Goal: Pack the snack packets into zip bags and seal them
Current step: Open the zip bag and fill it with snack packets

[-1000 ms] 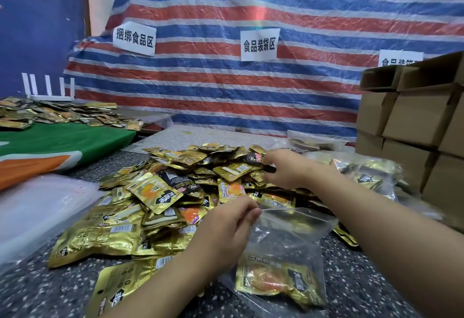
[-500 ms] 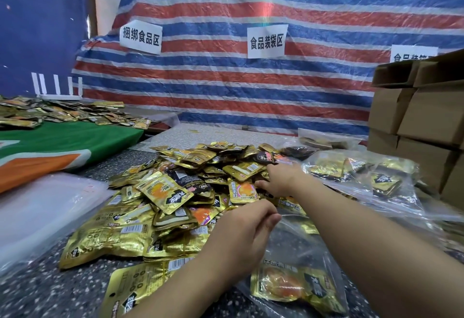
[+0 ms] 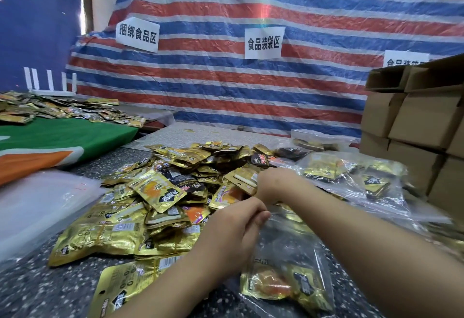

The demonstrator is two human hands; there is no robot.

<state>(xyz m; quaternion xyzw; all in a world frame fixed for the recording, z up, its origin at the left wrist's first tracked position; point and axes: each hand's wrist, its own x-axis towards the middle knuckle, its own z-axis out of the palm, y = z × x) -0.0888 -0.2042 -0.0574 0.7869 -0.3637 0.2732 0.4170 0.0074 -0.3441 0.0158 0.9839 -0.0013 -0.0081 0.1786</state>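
Zip bag: a clear zip bag lay on the speckled table nearest the camera, with a gold snack packet already inside at its bottom.
Left hand: the left hand had its fingers curled around the bag's upper edge, pinching the plastic and holding the mouth up.
Right hand: the right hand reached just past the left, fingers bent around the edge of a gold packet lifted at the near side of the pile; the fingertips themselves were hidden behind the hand.
Loose packets: a wide heap of gold snack packets covered the table to the left of and beyond both hands.
Filled bags: clear bags holding packets lay to the right of the heap.
Boxes: stacked cardboard boxes stood at the right edge.
Backdrop: a red, white and blue striped tarp hung behind, with white paper signs stuck on it.
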